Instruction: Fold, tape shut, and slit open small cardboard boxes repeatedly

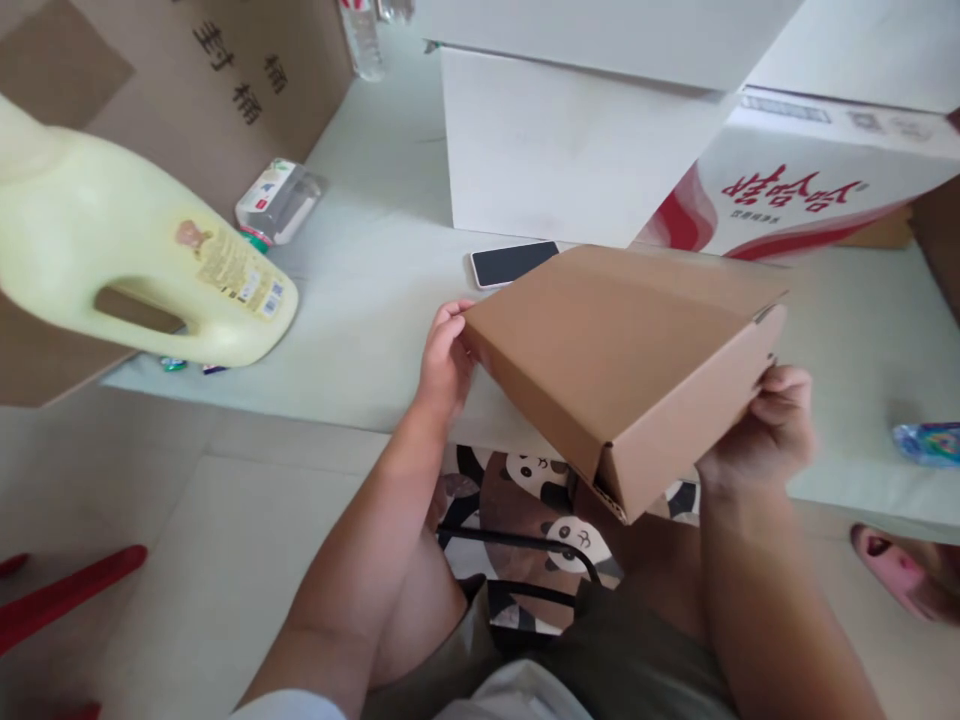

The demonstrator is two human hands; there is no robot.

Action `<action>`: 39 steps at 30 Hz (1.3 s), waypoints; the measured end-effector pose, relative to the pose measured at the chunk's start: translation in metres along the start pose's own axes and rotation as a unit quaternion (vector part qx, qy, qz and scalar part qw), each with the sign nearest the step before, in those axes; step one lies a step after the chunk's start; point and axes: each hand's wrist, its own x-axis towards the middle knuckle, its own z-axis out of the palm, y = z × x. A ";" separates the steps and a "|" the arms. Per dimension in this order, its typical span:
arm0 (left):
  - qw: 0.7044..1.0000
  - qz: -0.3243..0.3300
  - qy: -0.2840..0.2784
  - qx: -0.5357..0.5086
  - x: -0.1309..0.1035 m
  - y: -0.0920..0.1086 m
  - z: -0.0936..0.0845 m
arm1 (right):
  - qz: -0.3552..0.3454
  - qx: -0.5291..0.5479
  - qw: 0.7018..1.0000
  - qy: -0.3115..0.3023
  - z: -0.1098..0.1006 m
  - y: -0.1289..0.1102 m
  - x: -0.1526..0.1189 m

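Note:
A brown cardboard box (600, 340) is held tilted above the near edge of the table, its broad flat face up. My left hand (448, 360) grips its left corner, with the thumb and fingers closed on the edge. On the opposite side, my right hand (765, 430) has its fingers closed at the box's right side panel; some fingertips are hidden behind the cardboard. The near corner shows a small gap between the panels. Just beyond the box lies a phone (514, 264) with a dark screen, partly covered by it.
A large pale yellow jug (150, 240) stands at the left beside a clear plastic container (277, 200) and a big carton (247, 60). White boxes (555, 150) and a red-and-white carton (810, 190) line the back. A blue packet (930, 443) lies at right.

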 end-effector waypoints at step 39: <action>0.923 0.326 -0.077 0.190 -0.008 0.029 -0.005 | -0.023 -0.191 0.977 -0.086 -0.007 0.023 -0.042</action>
